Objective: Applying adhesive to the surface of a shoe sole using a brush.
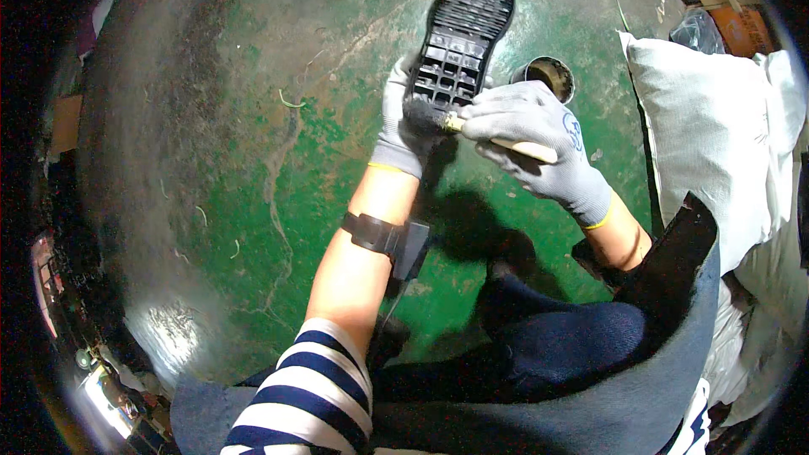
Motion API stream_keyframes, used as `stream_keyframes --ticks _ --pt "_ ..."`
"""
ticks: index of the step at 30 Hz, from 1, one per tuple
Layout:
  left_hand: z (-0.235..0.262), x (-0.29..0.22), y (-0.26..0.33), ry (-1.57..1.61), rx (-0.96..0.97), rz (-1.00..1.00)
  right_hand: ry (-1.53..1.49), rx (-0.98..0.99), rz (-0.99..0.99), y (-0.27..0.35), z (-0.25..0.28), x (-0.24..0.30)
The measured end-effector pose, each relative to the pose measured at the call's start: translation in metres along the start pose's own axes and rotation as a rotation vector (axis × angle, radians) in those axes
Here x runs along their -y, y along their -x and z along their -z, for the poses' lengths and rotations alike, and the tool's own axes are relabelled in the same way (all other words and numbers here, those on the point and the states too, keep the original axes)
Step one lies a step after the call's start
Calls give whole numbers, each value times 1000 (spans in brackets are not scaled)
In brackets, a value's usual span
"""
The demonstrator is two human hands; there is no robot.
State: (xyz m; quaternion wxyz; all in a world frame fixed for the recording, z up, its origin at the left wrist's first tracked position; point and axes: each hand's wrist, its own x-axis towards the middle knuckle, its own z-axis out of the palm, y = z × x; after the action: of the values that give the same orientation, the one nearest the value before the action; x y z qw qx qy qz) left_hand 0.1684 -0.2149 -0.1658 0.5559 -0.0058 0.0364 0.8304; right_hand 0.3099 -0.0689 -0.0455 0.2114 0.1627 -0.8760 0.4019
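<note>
My left hand (394, 122), in a grey work glove, grips a black shoe sole (472, 13) around its heel end. Ridges cover the toe part of the sole, and open square cells fill its middle and lower part; a wet-looking sheen lies on the toe. A brush with a pale handle (535, 151) is held in my gloved right hand (539, 122), its tip against the sole near the heel. Just behind the right hand stands a round can (566, 77), partly covered by the glove, with a dark, stained inside.
The worn green floor (227, 152) carries scattered thin scraps. White woven sacks (704, 126) are stacked on the right, with a clear plastic bag (698, 31) and an orange carton (743, 32) behind them. A dark blue apron (522, 421) lies over my lap.
</note>
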Motion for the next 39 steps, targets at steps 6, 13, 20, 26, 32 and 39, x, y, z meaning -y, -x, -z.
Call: stream_keyframes --ticks 6,13,20,26,32,39 --pt "-16 -24 -2 -102 -121 -152 -27 -52 -93 24 31 1" --pt "-13 -51 7 -177 86 -102 -585 -227 -700 6 -13 4" --pt "-43 -36 13 -361 36 -178 -475 -137 -763 -1 -4 -9" --pt "-32 -36 9 -523 7 -167 -376 -121 -604 -6 -18 -29" --pt "-31 -21 4 -508 -23 -124 -187 134 -725 -3 -6 -31" --pt "-25 -19 13 -518 -179 -146 -127 234 -634 -18 -6 -11"
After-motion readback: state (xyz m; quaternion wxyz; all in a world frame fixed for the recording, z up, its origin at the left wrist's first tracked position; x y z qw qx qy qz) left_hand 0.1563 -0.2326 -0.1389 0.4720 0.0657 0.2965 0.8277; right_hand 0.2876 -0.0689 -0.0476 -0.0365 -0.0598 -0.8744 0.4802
